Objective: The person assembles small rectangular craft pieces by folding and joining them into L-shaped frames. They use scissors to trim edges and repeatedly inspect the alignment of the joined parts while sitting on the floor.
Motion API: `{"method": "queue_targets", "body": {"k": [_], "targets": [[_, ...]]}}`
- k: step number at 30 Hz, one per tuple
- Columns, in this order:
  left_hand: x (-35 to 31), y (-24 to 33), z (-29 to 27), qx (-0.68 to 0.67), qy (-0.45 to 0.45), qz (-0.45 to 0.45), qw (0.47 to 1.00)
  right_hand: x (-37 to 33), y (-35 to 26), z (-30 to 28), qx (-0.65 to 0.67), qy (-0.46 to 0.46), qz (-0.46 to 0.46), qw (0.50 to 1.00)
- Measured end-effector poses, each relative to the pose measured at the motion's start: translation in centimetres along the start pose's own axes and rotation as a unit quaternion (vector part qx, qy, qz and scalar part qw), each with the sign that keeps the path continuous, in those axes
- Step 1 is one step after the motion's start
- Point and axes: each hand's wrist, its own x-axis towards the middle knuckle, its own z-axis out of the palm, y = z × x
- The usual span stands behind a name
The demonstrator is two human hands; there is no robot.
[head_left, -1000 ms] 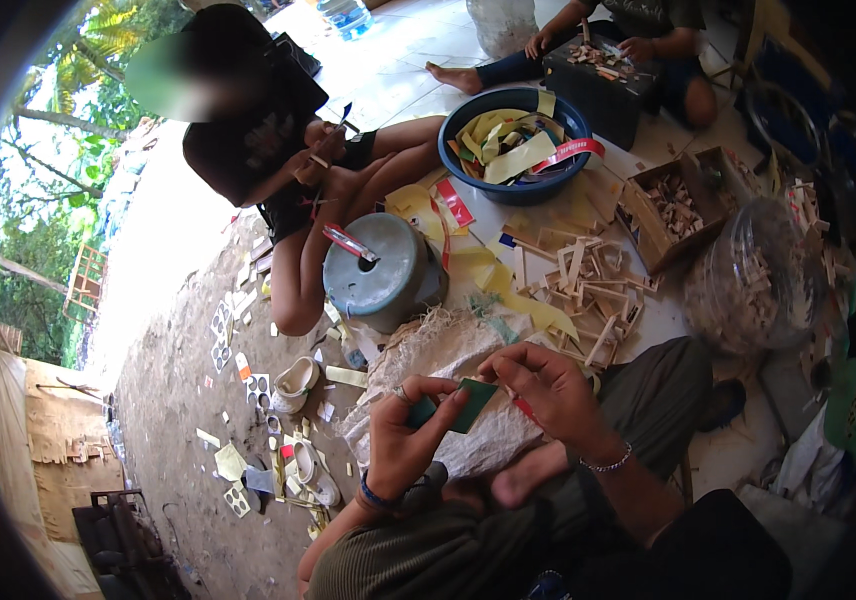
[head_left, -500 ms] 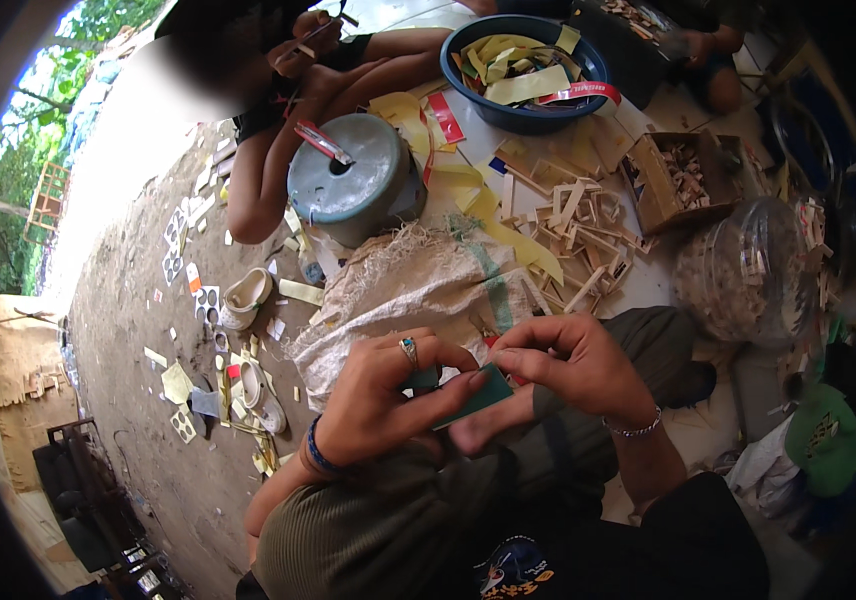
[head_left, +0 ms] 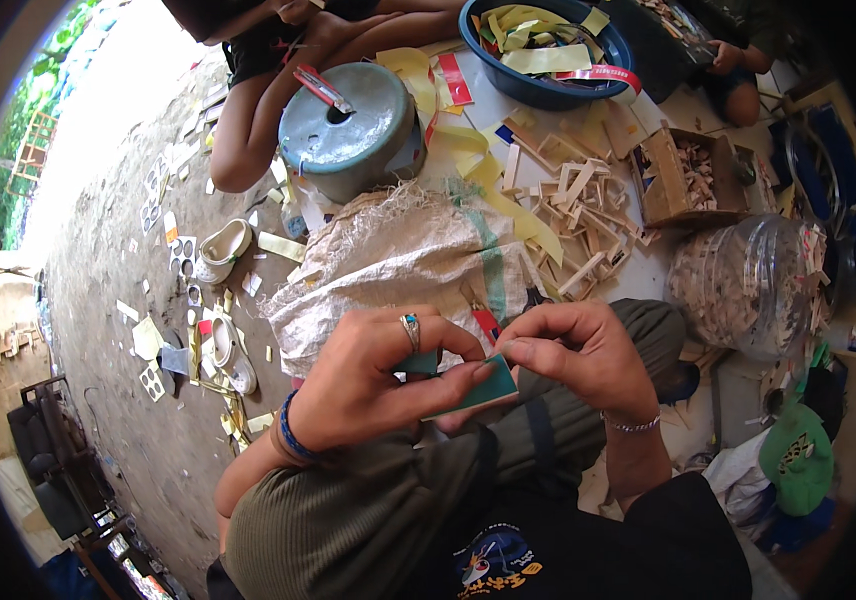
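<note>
My left hand [head_left: 373, 365] grips a small flat green block [head_left: 488, 388] with a pale edge, thumb on its top and fingers curled behind. My right hand [head_left: 588, 362] has thumb and forefinger pinched together at the block's upper corner. Whatever lies between those fingertips is too small to make out. Both hands are above my lap, in front of a whitish woven sack [head_left: 368, 275]. Just behind the fingertips, a small red object [head_left: 487, 325] lies on the sack, partly covered by my hands.
Beyond the sack stands an upturned grey-blue tub [head_left: 343, 125] with a red cutter [head_left: 323, 88] on top. Wooden frames [head_left: 583, 210] pile up at right, near a cardboard box [head_left: 663, 180] and clear plastic jar [head_left: 738, 280]. A blue basin [head_left: 538, 95] holds strips. Another person [head_left: 258, 110] sits far left.
The whole view has shifted slightly. The green block is tilted a little, showing more of its pale lower edge. Both hands keep nearly the same grip.
</note>
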Motion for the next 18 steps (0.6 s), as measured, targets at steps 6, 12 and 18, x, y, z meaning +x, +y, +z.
{"method": "queue_targets", "body": {"k": [6, 12, 18], "targets": [[-0.1, 0.2, 0.3, -0.015, 0.019, -0.004, 1.000, -0.1, -0.1, 0.1, 0.037, -0.006, 0.015, 0.999], [-0.2, 0.2, 0.3, -0.002, 0.010, -0.009, 1.000, -0.2, 0.3, -0.1, 0.034, -0.014, 0.013, 0.999], [0.1, -0.1, 0.3, 0.019, 0.015, 0.021, 0.999, 0.2, 0.9, -0.5, -0.022, -0.014, -0.004, 1.000]]}}
